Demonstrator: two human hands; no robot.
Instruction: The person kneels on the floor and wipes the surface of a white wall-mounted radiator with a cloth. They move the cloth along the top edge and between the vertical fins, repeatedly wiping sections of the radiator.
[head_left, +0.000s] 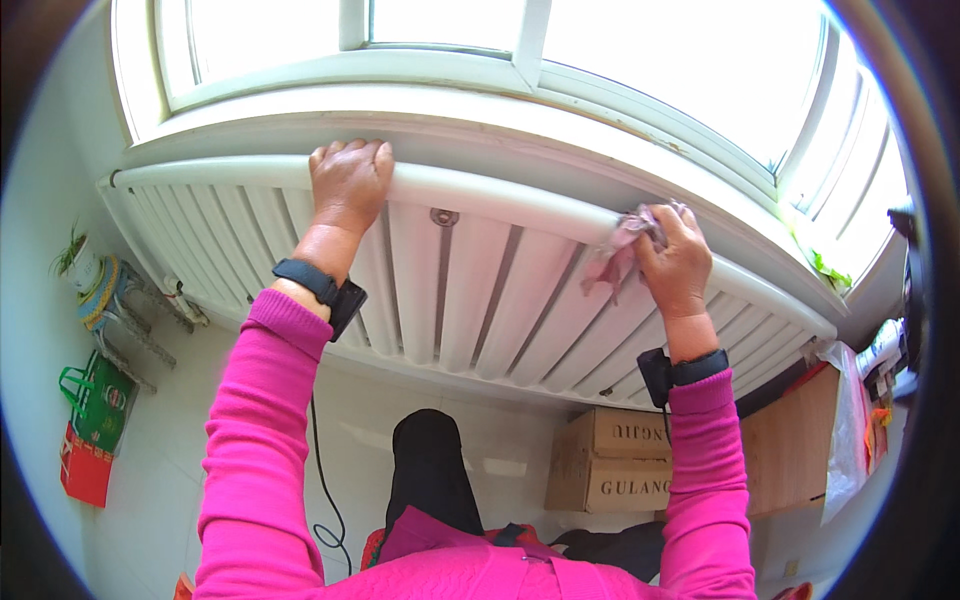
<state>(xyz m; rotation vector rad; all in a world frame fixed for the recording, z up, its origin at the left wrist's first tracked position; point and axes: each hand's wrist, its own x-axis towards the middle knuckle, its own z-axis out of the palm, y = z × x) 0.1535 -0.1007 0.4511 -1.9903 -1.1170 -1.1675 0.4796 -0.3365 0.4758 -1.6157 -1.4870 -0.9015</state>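
Observation:
A long white panel-style radiator (480, 300) with vertical columns stands before me beneath the window. My left hand (351, 180) is curled over its rounded top rail, left of the middle, and grips the rail. Farther right, my right hand (675, 255) holds a crumpled pinkish-grey cloth (626, 244) against the top rail. Part of that cloth hangs down over the front columns. A round metal fitting (444, 217) shows on the radiator front between my hands. My right fingertips are partly hidden by the cloth.
The window sill (450, 112) runs just behind the radiator. Cardboard boxes (607, 469) sit below it at right, by a wooden cabinet (795, 442). At left are a potted plant (79, 262) on a stool, a green bag (105, 401) and a red box (86, 465). A black cable (321, 465) hangs near my left arm.

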